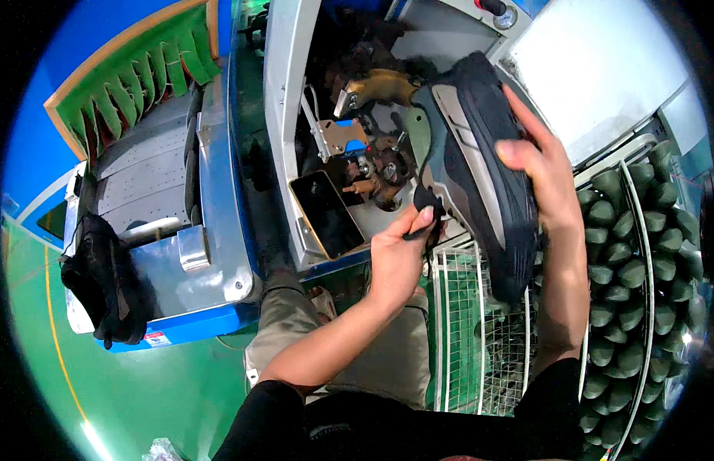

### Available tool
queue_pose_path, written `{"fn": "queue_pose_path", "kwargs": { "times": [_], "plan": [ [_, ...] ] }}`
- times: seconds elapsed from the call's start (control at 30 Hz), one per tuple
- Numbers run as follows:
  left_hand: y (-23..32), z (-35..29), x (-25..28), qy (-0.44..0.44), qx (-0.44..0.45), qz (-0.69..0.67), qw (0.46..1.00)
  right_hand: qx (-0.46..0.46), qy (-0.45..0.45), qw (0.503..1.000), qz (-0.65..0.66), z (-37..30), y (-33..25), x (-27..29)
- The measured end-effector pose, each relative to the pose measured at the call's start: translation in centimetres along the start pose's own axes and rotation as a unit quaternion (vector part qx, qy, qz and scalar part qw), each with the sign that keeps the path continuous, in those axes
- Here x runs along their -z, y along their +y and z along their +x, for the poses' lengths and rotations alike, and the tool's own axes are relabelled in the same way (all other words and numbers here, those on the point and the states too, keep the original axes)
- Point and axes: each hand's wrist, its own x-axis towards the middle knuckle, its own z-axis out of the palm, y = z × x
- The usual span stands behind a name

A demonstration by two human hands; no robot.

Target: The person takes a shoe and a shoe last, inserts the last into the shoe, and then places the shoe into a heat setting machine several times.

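A black shoe upper (486, 180) with a beige side stripe hangs in front of an opened machine (288, 115), between my two hands. My right hand (553, 173) grips its dark right side, thumb pressed on the surface and the fingers partly hidden behind. At the upper's lower left edge, my left hand (397, 257) pinches a small black tab (428, 206) between thumb and fingers. A pale green piece (418, 131) with a hole shows along the upper's left edge; whether it is part of a last inside, I cannot tell.
A phone (326, 213) leans at the machine's lower front. To the left stands a conveyor (142, 177) with green curtain strips (153, 73) and another black shoe (103, 284) at its end. On the right are a rack of dark green shoe lasts (622, 284) and a white wire basket (458, 330).
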Motion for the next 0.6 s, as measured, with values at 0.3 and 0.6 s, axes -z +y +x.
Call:
{"fn": "queue_pose_path", "kwargs": {
  "times": [0.3,0.6],
  "plan": [
    [-3.2,5.3,-0.5,0.026,0.12,-0.164,0.979,-0.042,-0.134,0.96,-0.241,7.6,-0.5,-3.0],
    [-2.0,3.6,2.0,-0.01,0.173,-0.106,0.979,-0.06,-0.119,0.945,-0.299,7.7,-0.4,-4.7]
  ]
}}
